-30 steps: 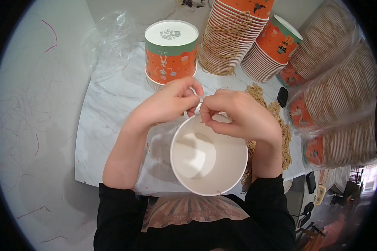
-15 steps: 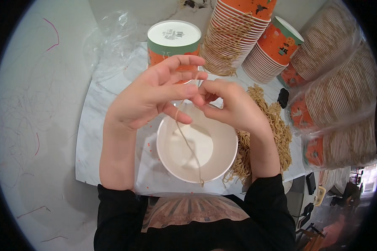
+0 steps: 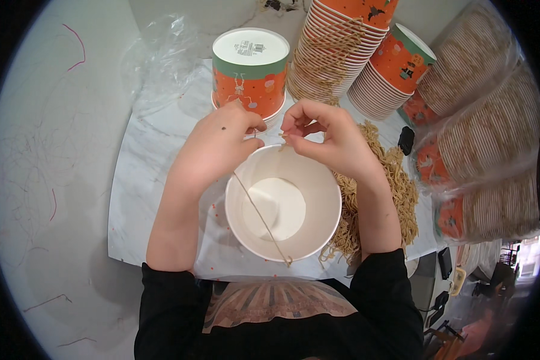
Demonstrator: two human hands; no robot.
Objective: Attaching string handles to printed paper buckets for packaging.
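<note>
In the head view, the left hand (image 3: pixel 213 147) and right hand (image 3: pixel 327 141) each pinch, fingers together, one end of a tan string (image 3: pixel 259 216) spanning the white paper bucket (image 3: pixel 283 204) standing on the marble board (image 3: pixel 144 174) beside loose string bundles (image 3: pixel 396 180).

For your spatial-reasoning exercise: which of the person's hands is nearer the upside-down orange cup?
Left. The left hand sits just in front of the upside-down orange cup, nearly touching its rim; the right hand is farther off to its right.

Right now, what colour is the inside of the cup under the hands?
Plain white inside the cup, with a thin tan string crossing it; the head view shows it.
</note>
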